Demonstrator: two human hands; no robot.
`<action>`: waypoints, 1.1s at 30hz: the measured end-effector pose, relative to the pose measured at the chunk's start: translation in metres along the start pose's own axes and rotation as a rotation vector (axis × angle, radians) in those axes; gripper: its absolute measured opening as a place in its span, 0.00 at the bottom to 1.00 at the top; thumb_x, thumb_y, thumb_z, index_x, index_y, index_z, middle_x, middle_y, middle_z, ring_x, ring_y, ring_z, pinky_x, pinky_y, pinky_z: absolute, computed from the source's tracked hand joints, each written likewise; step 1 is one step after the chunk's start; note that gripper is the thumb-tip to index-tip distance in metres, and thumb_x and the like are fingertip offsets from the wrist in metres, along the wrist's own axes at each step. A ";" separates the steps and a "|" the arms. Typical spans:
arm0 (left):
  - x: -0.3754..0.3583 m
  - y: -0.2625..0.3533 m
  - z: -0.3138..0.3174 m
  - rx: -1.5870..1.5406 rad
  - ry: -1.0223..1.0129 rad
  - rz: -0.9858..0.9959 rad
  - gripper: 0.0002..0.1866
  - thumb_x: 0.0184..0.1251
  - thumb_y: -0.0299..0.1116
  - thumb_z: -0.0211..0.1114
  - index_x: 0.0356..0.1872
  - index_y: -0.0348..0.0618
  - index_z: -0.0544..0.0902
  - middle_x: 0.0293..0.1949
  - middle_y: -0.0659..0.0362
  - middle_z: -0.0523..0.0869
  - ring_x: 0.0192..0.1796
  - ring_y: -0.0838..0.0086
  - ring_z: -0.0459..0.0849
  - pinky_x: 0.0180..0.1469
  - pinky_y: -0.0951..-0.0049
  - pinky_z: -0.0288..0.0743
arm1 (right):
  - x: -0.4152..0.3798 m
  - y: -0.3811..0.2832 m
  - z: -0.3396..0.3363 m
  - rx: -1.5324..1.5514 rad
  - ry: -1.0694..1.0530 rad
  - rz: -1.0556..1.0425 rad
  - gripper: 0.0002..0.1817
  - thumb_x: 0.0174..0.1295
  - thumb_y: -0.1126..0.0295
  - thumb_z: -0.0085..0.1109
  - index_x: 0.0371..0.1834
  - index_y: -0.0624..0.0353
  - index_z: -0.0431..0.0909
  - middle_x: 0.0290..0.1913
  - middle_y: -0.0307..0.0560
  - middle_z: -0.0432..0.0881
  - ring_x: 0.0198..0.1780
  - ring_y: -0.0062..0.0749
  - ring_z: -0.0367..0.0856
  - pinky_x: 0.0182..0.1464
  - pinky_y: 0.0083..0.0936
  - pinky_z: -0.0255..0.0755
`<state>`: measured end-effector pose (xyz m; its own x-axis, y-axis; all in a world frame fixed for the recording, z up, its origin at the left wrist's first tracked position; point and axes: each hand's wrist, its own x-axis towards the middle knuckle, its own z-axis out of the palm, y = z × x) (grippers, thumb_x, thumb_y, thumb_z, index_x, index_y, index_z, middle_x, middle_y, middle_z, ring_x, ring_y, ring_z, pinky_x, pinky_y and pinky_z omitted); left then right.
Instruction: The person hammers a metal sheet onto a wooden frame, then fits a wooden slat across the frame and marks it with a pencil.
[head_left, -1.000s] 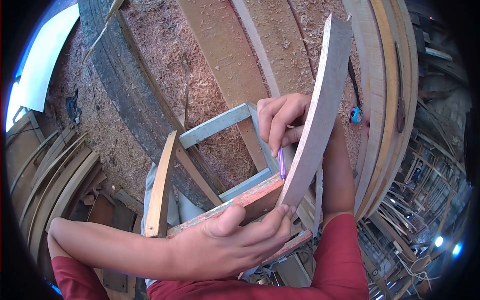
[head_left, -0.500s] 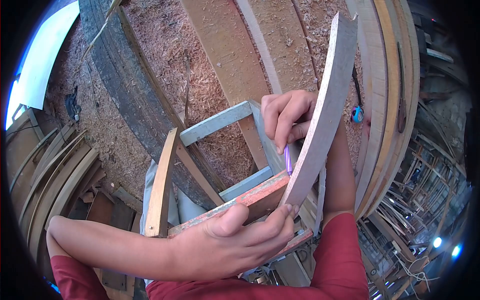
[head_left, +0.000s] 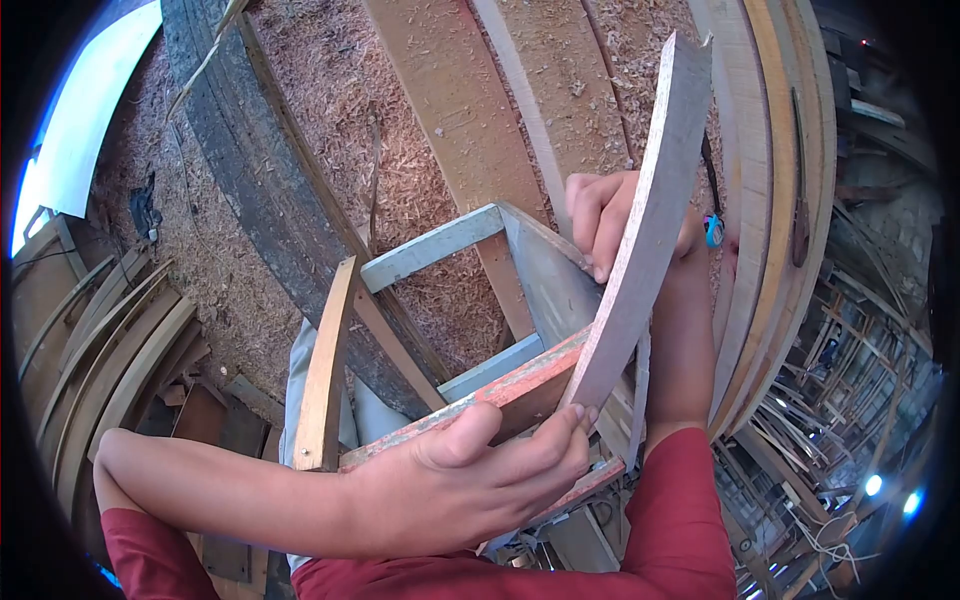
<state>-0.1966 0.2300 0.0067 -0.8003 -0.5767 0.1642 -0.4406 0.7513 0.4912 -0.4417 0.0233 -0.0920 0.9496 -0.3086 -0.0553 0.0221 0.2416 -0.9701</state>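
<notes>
A long grey-brown wooden strip (head_left: 645,225), slightly curved, stands tilted with its pale edge facing left. My left hand (head_left: 500,465) is closed on its lower end, thumb raised, beside a wooden frame rail with worn red paint (head_left: 480,390). Partly behind the strip's upper half is my right hand (head_left: 603,215), its fingers curled and close to the pale edge. What those fingers hold is hidden. A shorter light wooden piece (head_left: 325,370) rises from the frame's left end. Pale blue-grey frame bars (head_left: 430,245) lie beyond the rail.
Wide planks (head_left: 455,110) and a dark weathered beam (head_left: 260,190) lie across ground covered with wood shavings (head_left: 340,80). Curved boards (head_left: 770,200) are stacked at the right, near a small blue tape measure (head_left: 713,230). More boards (head_left: 120,370) lean at the left.
My right hand has moved right and slightly up, further behind the strip. The purple pen it held is out of sight now. My left hand keeps its place on the strip.
</notes>
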 end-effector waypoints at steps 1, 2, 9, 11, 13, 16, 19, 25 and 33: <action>0.000 0.000 0.000 -0.013 0.007 -0.005 0.35 0.63 0.46 0.56 0.75 0.51 0.74 0.59 0.61 0.77 0.71 0.72 0.71 0.55 0.56 0.55 | -0.001 0.002 0.000 -0.001 0.000 0.001 0.23 0.67 0.48 0.60 0.27 0.55 0.91 0.28 0.40 0.85 0.33 0.28 0.70 0.39 0.24 0.62; -0.001 0.000 0.000 -0.012 0.008 -0.005 0.35 0.63 0.46 0.56 0.75 0.51 0.74 0.59 0.61 0.77 0.71 0.72 0.71 0.55 0.56 0.55 | -0.002 0.007 -0.002 -0.028 -0.002 0.015 0.19 0.65 0.52 0.63 0.27 0.56 0.91 0.29 0.40 0.86 0.34 0.28 0.71 0.39 0.24 0.63; 0.002 -0.005 -0.001 0.010 0.029 -0.009 0.26 0.65 0.51 0.56 0.58 0.49 0.83 0.61 0.67 0.79 0.67 0.84 0.75 0.45 0.64 0.55 | 0.012 0.014 0.007 -0.103 -0.164 -0.009 0.18 0.64 0.53 0.70 0.35 0.59 0.92 0.37 0.43 0.87 0.42 0.32 0.79 0.45 0.29 0.73; 0.002 -0.004 -0.001 0.012 0.037 -0.010 0.25 0.65 0.51 0.56 0.57 0.49 0.83 0.61 0.67 0.79 0.67 0.84 0.75 0.45 0.64 0.55 | 0.015 0.014 0.010 -0.074 -0.169 -0.016 0.17 0.64 0.54 0.70 0.35 0.59 0.92 0.37 0.43 0.87 0.42 0.32 0.80 0.46 0.29 0.73; 0.002 -0.003 0.000 -0.011 0.044 -0.020 0.24 0.64 0.50 0.57 0.56 0.50 0.83 0.60 0.68 0.79 0.67 0.84 0.75 0.45 0.64 0.55 | 0.018 0.014 0.013 -0.044 -0.175 -0.024 0.16 0.64 0.55 0.70 0.35 0.59 0.92 0.37 0.43 0.87 0.43 0.33 0.80 0.47 0.29 0.73; 0.002 -0.004 -0.001 0.019 0.051 -0.017 0.24 0.63 0.49 0.58 0.55 0.51 0.84 0.60 0.69 0.79 0.67 0.84 0.75 0.45 0.64 0.56 | 0.019 0.014 0.016 -0.041 -0.171 -0.008 0.15 0.66 0.58 0.70 0.36 0.60 0.92 0.37 0.43 0.87 0.43 0.33 0.80 0.48 0.29 0.72; 0.003 -0.003 0.001 0.008 0.056 -0.024 0.23 0.62 0.48 0.59 0.55 0.51 0.84 0.60 0.69 0.79 0.67 0.84 0.75 0.45 0.64 0.56 | 0.018 0.016 0.015 -0.024 -0.185 -0.040 0.13 0.66 0.60 0.69 0.36 0.60 0.92 0.37 0.43 0.87 0.43 0.32 0.80 0.48 0.29 0.72; 0.003 -0.002 0.001 -0.001 0.061 -0.033 0.25 0.62 0.46 0.59 0.57 0.49 0.84 0.60 0.69 0.80 0.68 0.83 0.74 0.45 0.64 0.57 | 0.012 0.020 0.012 -0.024 -0.174 -0.048 0.18 0.64 0.54 0.70 0.36 0.59 0.92 0.37 0.43 0.87 0.42 0.32 0.79 0.47 0.28 0.71; 0.002 0.000 0.005 0.003 0.085 -0.047 0.25 0.59 0.44 0.60 0.57 0.49 0.83 0.58 0.65 0.78 0.68 0.78 0.73 0.52 0.59 0.56 | 0.010 0.016 0.015 -0.061 -0.107 -0.026 0.10 0.63 0.61 0.72 0.29 0.53 0.92 0.31 0.36 0.84 0.38 0.27 0.72 0.43 0.26 0.64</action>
<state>-0.2008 0.2304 0.0033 -0.7417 -0.6361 0.2129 -0.4778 0.7237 0.4979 -0.4275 0.0374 -0.1046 0.9769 -0.2134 -0.0079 0.0309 0.1777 -0.9836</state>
